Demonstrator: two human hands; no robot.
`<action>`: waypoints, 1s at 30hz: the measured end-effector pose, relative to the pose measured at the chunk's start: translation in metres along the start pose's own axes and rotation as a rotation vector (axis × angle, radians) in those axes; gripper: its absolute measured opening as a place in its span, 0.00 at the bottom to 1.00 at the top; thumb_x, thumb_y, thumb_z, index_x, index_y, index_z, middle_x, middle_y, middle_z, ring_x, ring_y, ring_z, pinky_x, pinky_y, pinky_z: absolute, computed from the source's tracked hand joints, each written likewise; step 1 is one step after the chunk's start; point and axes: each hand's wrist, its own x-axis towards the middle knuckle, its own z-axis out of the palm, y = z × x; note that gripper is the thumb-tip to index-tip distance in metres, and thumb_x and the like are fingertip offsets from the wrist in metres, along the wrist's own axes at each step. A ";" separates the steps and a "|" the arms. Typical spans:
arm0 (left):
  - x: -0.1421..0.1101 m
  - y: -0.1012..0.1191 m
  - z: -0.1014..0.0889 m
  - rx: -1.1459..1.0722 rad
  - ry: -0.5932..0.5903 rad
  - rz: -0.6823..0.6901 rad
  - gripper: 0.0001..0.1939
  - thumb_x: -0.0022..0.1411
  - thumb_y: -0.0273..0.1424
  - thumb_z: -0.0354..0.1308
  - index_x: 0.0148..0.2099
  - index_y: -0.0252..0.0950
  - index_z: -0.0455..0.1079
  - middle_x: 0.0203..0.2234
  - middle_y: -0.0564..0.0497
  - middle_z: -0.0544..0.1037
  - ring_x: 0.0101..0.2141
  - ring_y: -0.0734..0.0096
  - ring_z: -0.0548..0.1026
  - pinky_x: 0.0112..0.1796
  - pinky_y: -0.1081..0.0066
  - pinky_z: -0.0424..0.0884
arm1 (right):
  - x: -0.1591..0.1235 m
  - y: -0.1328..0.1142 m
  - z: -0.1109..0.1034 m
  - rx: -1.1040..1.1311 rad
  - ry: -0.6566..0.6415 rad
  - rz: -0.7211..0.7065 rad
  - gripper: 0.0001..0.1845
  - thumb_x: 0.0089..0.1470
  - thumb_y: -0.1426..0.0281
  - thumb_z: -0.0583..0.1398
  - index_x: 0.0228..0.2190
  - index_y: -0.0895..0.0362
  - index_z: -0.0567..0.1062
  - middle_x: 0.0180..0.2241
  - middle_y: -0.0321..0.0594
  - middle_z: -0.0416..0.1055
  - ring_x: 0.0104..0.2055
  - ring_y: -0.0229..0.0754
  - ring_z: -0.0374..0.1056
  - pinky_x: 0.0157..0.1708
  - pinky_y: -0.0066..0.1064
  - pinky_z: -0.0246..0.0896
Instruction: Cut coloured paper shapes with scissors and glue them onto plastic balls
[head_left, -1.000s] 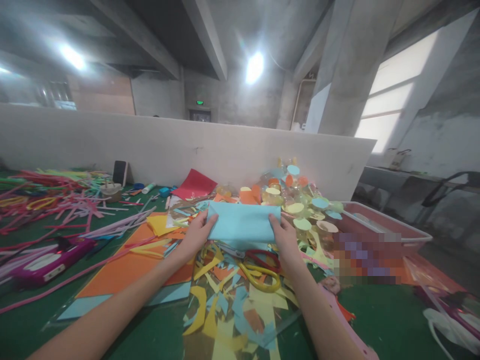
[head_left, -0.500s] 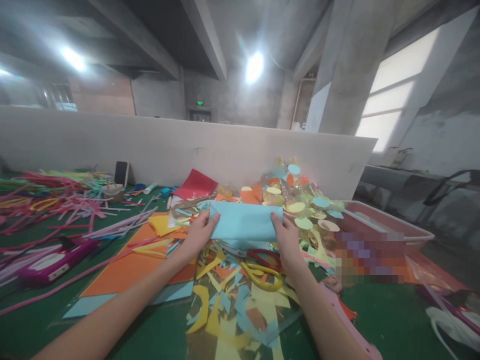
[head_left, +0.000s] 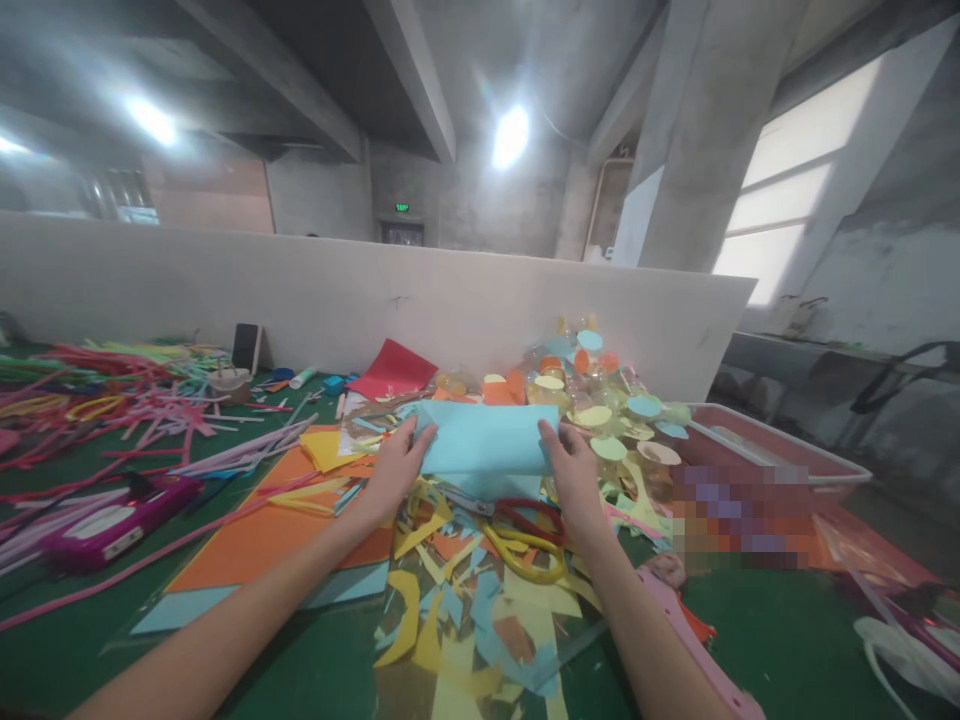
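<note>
A light blue sheet of paper (head_left: 487,440), which looks folded over, is held up between my two hands. My left hand (head_left: 399,465) pinches its left end, thumb on the front face. At the right end my right hand (head_left: 574,470) grips it the same way. Below the paper lie scissors (head_left: 529,550) with red and yellow handles, their blades partly under the sheet's lower edge. Paper scraps (head_left: 465,610) in yellow, blue and orange cover the area beneath. Orange paper sheets (head_left: 247,545) lie under my left forearm.
Bottles topped with coloured paper discs (head_left: 592,400) crowd the back right, beside a pink bin (head_left: 780,440). A purple device (head_left: 124,525) and pink strips (head_left: 172,400) lie left. A white partition (head_left: 360,290) runs behind; a red paper (head_left: 394,370) stands before it.
The blue paper's right edge has shifted slightly left, and its left part now sticks out a little behind my left hand. More of the scissors' pivot shows. Both hands keep their grip.
</note>
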 end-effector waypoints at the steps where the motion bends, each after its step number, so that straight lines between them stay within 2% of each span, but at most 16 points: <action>1: 0.002 -0.001 -0.002 -0.028 -0.002 -0.019 0.15 0.55 0.43 0.59 0.27 0.38 0.63 0.17 0.59 0.61 0.21 0.73 0.59 0.23 0.75 0.57 | 0.001 -0.001 0.001 0.038 -0.011 0.007 0.32 0.42 0.48 0.63 0.41 0.60 0.75 0.40 0.45 0.74 0.39 0.45 0.68 0.35 0.31 0.62; 3: 0.006 -0.002 -0.005 -0.079 -0.011 -0.058 0.14 0.57 0.44 0.57 0.33 0.37 0.67 0.18 0.58 0.63 0.19 0.74 0.60 0.21 0.76 0.58 | 0.002 -0.002 0.004 0.098 -0.038 0.049 0.38 0.39 0.49 0.65 0.47 0.59 0.71 0.46 0.49 0.72 0.42 0.46 0.69 0.36 0.31 0.64; 5: 0.008 -0.003 -0.007 -0.117 -0.005 -0.095 0.16 0.59 0.44 0.55 0.39 0.37 0.68 0.17 0.59 0.64 0.17 0.76 0.59 0.19 0.76 0.58 | -0.002 -0.003 0.009 0.102 -0.124 0.100 0.39 0.37 0.49 0.65 0.48 0.59 0.70 0.46 0.49 0.72 0.42 0.47 0.70 0.34 0.32 0.65; 8: 0.005 0.000 -0.003 -0.161 0.003 -0.141 0.17 0.60 0.44 0.53 0.43 0.37 0.67 0.16 0.60 0.63 0.15 0.76 0.59 0.17 0.76 0.58 | -0.019 -0.001 0.023 -0.008 -0.318 0.116 0.30 0.38 0.51 0.65 0.39 0.58 0.73 0.37 0.45 0.74 0.37 0.46 0.70 0.32 0.32 0.64; 11: -0.006 0.005 0.007 -0.239 -0.009 -0.170 0.17 0.59 0.45 0.54 0.41 0.37 0.66 0.17 0.60 0.64 0.16 0.75 0.62 0.18 0.76 0.59 | -0.043 0.002 0.040 -0.114 -0.475 0.057 0.22 0.42 0.52 0.65 0.31 0.57 0.74 0.31 0.40 0.74 0.35 0.44 0.68 0.33 0.31 0.62; 15: -0.023 0.009 0.022 -0.389 -0.094 -0.096 0.19 0.57 0.46 0.59 0.41 0.36 0.68 0.28 0.53 0.75 0.26 0.72 0.71 0.29 0.73 0.68 | -0.066 0.007 0.059 -0.136 -0.637 0.080 0.17 0.47 0.56 0.62 0.30 0.59 0.74 0.26 0.38 0.72 0.29 0.42 0.65 0.28 0.29 0.57; 17: -0.028 0.010 0.025 -0.438 -0.139 -0.101 0.20 0.57 0.46 0.59 0.44 0.36 0.69 0.33 0.50 0.77 0.30 0.69 0.73 0.33 0.71 0.69 | -0.069 0.009 0.064 -0.101 -0.657 0.071 0.17 0.49 0.56 0.60 0.29 0.59 0.74 0.23 0.37 0.70 0.27 0.41 0.63 0.25 0.28 0.55; 20: -0.030 0.011 0.025 -0.401 -0.128 -0.116 0.20 0.57 0.46 0.59 0.44 0.35 0.69 0.34 0.49 0.77 0.33 0.67 0.73 0.34 0.71 0.68 | -0.070 0.011 0.065 -0.040 -0.649 0.051 0.19 0.52 0.56 0.56 0.20 0.58 0.70 0.16 0.34 0.61 0.23 0.37 0.57 0.23 0.28 0.51; 25: -0.029 0.013 0.025 -0.317 -0.109 -0.107 0.17 0.57 0.46 0.59 0.37 0.36 0.68 0.26 0.54 0.72 0.26 0.70 0.68 0.28 0.73 0.64 | -0.070 0.009 0.064 -0.014 -0.591 0.048 0.21 0.50 0.55 0.56 0.16 0.55 0.60 0.15 0.30 0.51 0.22 0.34 0.46 0.22 0.28 0.46; 30: -0.026 0.008 0.030 -0.190 -0.048 -0.076 0.16 0.56 0.45 0.59 0.32 0.37 0.65 0.21 0.57 0.62 0.24 0.72 0.62 0.24 0.74 0.58 | -0.069 0.011 0.064 -0.054 -0.521 0.013 0.21 0.50 0.55 0.55 0.16 0.54 0.57 0.16 0.30 0.49 0.23 0.34 0.45 0.23 0.28 0.44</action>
